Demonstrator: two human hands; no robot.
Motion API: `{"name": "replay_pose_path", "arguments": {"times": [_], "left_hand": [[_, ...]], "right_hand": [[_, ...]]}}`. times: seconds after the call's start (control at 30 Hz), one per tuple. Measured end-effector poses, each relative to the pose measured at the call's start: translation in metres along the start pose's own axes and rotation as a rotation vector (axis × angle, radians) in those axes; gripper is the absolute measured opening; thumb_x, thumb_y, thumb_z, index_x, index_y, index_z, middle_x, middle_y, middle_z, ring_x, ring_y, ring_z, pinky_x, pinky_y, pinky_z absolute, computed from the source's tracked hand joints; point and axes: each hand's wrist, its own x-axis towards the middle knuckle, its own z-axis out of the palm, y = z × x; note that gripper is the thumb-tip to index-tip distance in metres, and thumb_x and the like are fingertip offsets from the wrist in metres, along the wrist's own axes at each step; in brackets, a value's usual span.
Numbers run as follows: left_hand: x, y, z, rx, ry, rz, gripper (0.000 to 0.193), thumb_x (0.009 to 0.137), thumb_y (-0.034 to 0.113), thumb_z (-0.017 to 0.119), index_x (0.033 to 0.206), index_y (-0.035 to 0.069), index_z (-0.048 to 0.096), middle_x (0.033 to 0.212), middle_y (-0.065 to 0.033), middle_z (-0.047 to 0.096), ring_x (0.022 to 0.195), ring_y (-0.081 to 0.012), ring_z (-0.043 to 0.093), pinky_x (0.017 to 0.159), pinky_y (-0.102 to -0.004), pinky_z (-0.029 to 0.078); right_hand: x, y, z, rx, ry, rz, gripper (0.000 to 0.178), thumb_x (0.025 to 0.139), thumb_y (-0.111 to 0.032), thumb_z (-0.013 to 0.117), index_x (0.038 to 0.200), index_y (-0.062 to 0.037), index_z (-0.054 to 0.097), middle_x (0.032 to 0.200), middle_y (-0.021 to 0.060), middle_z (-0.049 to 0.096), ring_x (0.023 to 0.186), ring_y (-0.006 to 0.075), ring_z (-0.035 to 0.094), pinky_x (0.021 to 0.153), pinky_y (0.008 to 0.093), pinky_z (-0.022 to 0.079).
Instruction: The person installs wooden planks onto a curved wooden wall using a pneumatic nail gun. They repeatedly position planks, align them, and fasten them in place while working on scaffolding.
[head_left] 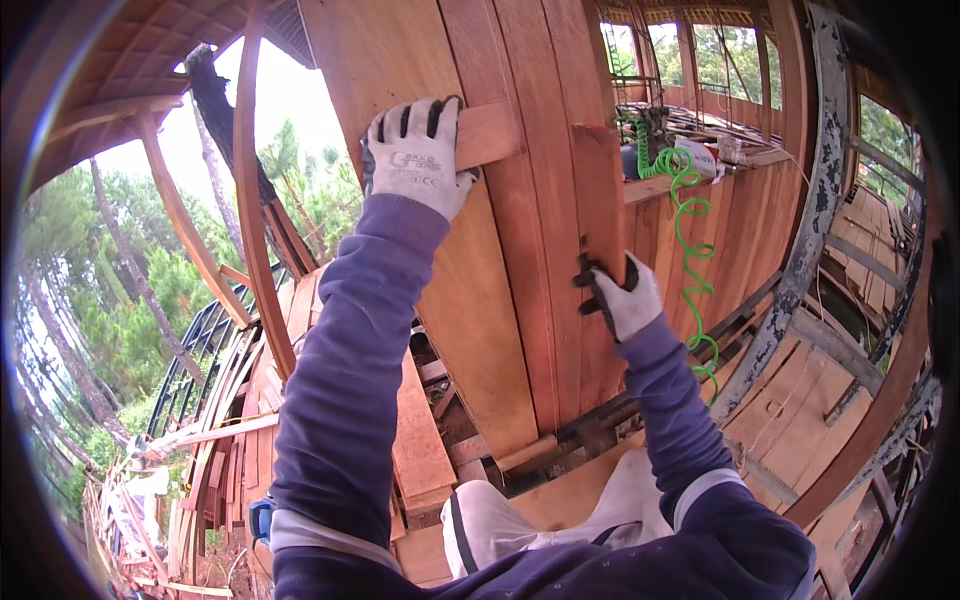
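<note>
My left hand (pixel 412 160), in a pale glove with black fingertips, is closed on a short wooden block (pixel 490 135). The block lies across the upper face of an upright panel of reddish and yellowish planks (pixel 490 270), with my fingers over its left part. Lower down at the right, my right hand (pixel 625 298) is in a similar glove, its thumb and fingers apart. It is close to the panel's right side, just below a darker reddish board (pixel 598 185). Its dark fingertips are slightly blurred, and I see no object between them.
A coiled green hose (pixel 692 250) hangs right of the panel, before a low plank wall (pixel 755 225). A paint-worn metal beam (pixel 808 230) curves along the right. Loose boards (pixel 225 470) lie at lower left, beside a wooden post (pixel 245 170). Trees stand beyond.
</note>
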Motion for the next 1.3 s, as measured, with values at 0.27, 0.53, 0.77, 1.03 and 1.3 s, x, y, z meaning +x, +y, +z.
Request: {"name": "replay_pose_path", "arguments": {"times": [0.27,0.53,0.77,1.03,1.3], "left_hand": [[-0.015,0.051,0.014,-0.051,0.067,-0.128,0.101,0.073,0.062,0.070,0.151,0.013,0.029,0.153,-0.0189,0.027,0.144,-0.0418,0.017,0.116,-0.0631,0.001],[-0.015,0.050,0.020,0.041,0.008,-0.162,0.095,0.077,0.049,0.063,0.153,0.008,0.023,0.159,-0.0217,0.015,0.147,-0.0438,0.005,0.115,-0.0646,-0.004],[-0.017,0.044,0.025,-0.001,0.038,-0.132,0.093,0.076,0.042,0.061,0.151,-0.001,0.025,0.158,-0.0235,0.015,0.147,-0.0439,0.007,0.116,-0.0629,-0.004],[-0.018,0.040,0.025,-0.025,0.039,-0.114,0.093,0.077,0.041,0.060,0.149,-0.006,0.025,0.157,-0.0262,0.017,0.146,-0.0444,0.012,0.117,-0.0610,-0.002],[-0.016,0.035,0.024,-0.019,0.059,-0.083,0.094,0.076,0.041,0.062,0.148,-0.007,0.025,0.156,-0.0277,0.020,0.145,-0.0455,0.015,0.116,-0.0627,-0.001]], "right_hand": [[-0.005,-0.029,-0.004,-0.101,0.079,-0.103,0.037,0.087,0.003,0.060,0.123,0.0016,0.050,0.095,0.0095,0.064,0.078,0.0156,0.068,0.058,0.0275,0.059],[-0.003,-0.022,0.008,-0.241,0.124,-0.356,0.052,0.088,0.004,0.055,0.138,0.0015,0.040,0.100,0.0156,0.068,0.077,0.0172,0.069,0.064,0.0300,0.058],[0.042,-0.036,0.051,-0.714,0.327,-0.722,0.073,0.086,0.003,0.058,0.150,0.0016,0.023,0.109,0.0263,0.067,0.081,0.0277,0.072,0.072,0.0359,0.056],[0.029,-0.059,0.075,-0.272,0.674,-1.130,0.079,0.084,0.006,0.058,0.152,-0.0063,0.020,0.108,0.0214,0.066,0.096,0.0375,0.068,0.084,0.0386,0.057],[0.051,-0.072,0.067,-0.599,0.521,-1.037,0.072,0.086,0.000,0.064,0.149,-0.0013,0.029,0.117,0.0267,0.063,0.099,0.0331,0.066,0.085,0.0441,0.054]]}}
